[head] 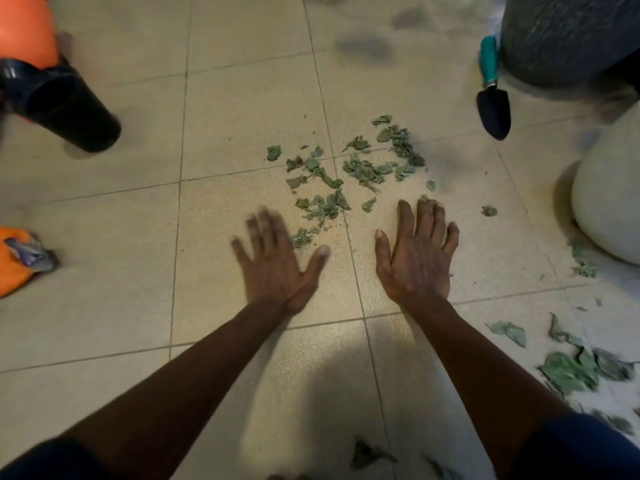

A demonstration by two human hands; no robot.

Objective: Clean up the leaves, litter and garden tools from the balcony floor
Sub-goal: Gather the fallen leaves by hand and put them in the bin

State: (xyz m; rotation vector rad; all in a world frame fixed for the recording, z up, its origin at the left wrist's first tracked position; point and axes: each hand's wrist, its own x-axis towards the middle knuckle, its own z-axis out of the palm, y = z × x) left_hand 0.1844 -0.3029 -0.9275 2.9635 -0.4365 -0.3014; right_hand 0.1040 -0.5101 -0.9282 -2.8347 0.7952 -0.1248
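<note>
Two hands are spread palm-down, fingers straight and apart, holding nothing, just on the near side of the pile [346, 174] of torn green leaves that lies on the tiled floor [242, 116]. The left hand [277, 261] is blurred, its thumb just beside the pile's nearest scrap. The right hand [417, 258] is sharp, and its middle fingertips touch a scrap at the pile's near right edge. Whether either palm presses the floor I cannot tell. Both forearms are bare, with dark sleeves at the bottom corners. Beyond the pile to the right, a trowel [493, 109] with a teal handle and dark blade lies on the floor, blade toward the pile, its handle beside a dark pot [568, 36]. Right of the pile stands a white pot [609, 209], with leaf scraps at its base. Nearer than the pile and to the right, more leaves [571, 368] lie scattered. Well left of the pile, a black tube [69, 105] joined to an orange body [24, 26] slants down to the floor. Left of the pile and nearer, crumpled orange litter [20, 261] lies at the frame's edge.
</note>
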